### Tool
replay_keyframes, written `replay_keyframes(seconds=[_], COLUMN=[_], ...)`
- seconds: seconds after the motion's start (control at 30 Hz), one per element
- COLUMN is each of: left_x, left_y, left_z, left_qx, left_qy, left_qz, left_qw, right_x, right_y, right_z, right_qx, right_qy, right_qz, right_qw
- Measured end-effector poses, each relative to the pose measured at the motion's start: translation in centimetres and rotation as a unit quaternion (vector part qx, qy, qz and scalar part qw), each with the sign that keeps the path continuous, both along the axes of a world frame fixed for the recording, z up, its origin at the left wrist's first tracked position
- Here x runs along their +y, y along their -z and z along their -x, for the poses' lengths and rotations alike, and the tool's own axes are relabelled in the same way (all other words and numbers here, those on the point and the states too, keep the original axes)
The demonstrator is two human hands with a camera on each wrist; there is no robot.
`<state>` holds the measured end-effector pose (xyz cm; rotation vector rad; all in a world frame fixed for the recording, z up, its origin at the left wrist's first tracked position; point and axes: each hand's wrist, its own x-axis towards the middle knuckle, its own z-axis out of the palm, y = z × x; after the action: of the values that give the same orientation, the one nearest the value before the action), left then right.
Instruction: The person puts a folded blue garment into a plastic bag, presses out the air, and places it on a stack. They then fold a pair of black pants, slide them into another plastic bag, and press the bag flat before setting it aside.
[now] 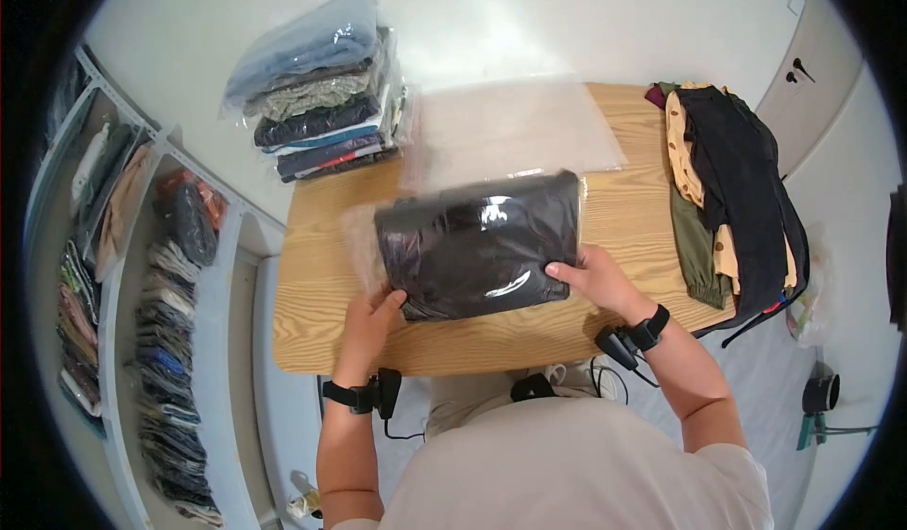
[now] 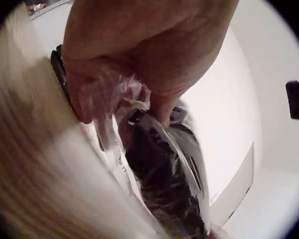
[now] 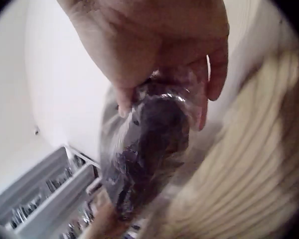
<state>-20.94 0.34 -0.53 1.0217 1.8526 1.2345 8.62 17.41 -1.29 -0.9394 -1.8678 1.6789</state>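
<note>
A folded black garment in a clear plastic bag [image 1: 477,247] is held up over the front of the table, spanning both hands. My left hand [image 1: 370,320] grips its lower left corner, thumb on the upper face, with loose bag film bunched at the fingers in the left wrist view. On the other side my right hand [image 1: 601,280] pinches the right edge, thumb on top and fingers underneath. The right wrist view shows the bagged garment [image 3: 152,134] end-on between thumb and fingers. A flap of clear film juts out past the garment's left side.
Flat clear bags [image 1: 515,128] lie at the back of the wooden table [image 1: 321,256]. A stack of bagged folded clothes [image 1: 326,95] rises at the back left. Unbagged garments [image 1: 732,190] are heaped along the right edge. Shelves of clothes [image 1: 170,341] stand to the left.
</note>
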Motion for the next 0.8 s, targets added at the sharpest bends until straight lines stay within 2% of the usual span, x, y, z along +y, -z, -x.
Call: replay_keyframes(seconds=[0.03,0.07,0.13,0.17,0.2,0.23,0.27,0.3,0.37,0.43,0.5,0.57,0.67,0.8], left_x=[0.2,0.5,0.7,0.5,0.4,0.3,0.2,-0.2,-0.9,-1.7,-1.9,-2.1,-2.3,-2.3], left_y=[-0.1,-0.5,-0.9,-0.2,0.9,1.6,1.5,1.1,0.9,1.0,0.5,0.6,1.5,2.2], left_z=[-0.1,0.1,0.6,0.4,0.2,0.1,-0.1,-0.3,-0.7,-1.1,-1.7,-1.8,-1.5,-2.1], left_qx=[-0.024,-0.027,-0.074,-0.078,-0.149,-0.217,-0.219,-0.264,-0.31,-0.318,-0.306,-0.295,-0.286,-0.302], left_qy=[-0.021,-0.023,0.008,0.006,-0.012,-0.031,-0.032,-0.041,-0.052,-0.013,-0.015,-0.016,-0.02,-0.035], left_qz=[-0.055,-0.051,0.134,0.139,0.121,0.101,0.103,0.094,0.086,0.02,0.021,0.022,0.03,-0.012], left_qw=[0.998,0.998,0.988,0.987,0.981,0.97,0.97,0.959,0.945,0.948,0.952,0.955,0.957,0.953], right_x=[-0.1,0.0,0.0,-0.5,-0.5,-0.1,-0.2,-0.3,-0.8,-1.3,-1.3,-1.2,-1.5,-2.0], right_y=[-0.3,-1.5,-4.3,-4.4,-3.3,-1.3,-0.9,-0.8,-1.1,-0.9,-0.5,0.1,0.3,-0.2], right_z=[0.0,0.1,0.5,0.6,0.3,-0.2,-0.3,-0.8,-1.5,-1.7,-1.9,-2.1,-2.0,-1.6], right_qx=[-0.029,-0.032,-0.251,-0.215,-0.219,-0.129,-0.037,-0.039,0.07,0.087,0.104,0.069,0.089,0.089], right_qy=[0.018,0.016,0.039,0.068,0.067,0.083,0.099,0.099,0.05,0.032,0.013,0.029,0.056,0.072], right_qz=[-0.023,-0.02,0.134,0.202,0.205,0.243,0.278,0.28,0.341,0.335,0.329,0.321,0.326,0.339], right_qw=[0.999,0.999,0.958,0.953,0.952,0.958,0.955,0.954,0.936,0.938,0.938,0.944,0.939,0.934])
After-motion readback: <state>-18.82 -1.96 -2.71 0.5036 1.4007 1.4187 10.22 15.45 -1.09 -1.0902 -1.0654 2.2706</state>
